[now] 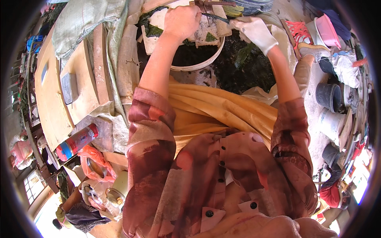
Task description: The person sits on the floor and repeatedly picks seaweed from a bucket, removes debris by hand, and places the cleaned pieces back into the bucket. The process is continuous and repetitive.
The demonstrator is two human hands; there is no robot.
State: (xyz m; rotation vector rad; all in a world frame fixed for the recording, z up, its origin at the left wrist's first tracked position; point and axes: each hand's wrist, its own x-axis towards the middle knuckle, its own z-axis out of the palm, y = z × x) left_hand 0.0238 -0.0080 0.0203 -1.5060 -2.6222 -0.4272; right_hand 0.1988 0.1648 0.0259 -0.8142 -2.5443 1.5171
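Observation:
A dark, wet strip, likely seaweed, stretches between my two hands. My left hand, bare, is closed on its left end above a salt-crusted board. My right hand, in a white glove, pinches the other end. Under the board stands a round white tub with dark contents. Dark green seaweed lies in a heap to the right, below my gloved hand. A small green piece rests on the board. An orange-brown apron or cloth covers my lap.
At left are wooden boards, a woven sack and a red bottle. Black buckets, a pink basin and a white bucket stand at right. Another person's shoe and leg show beyond the seaweed heap.

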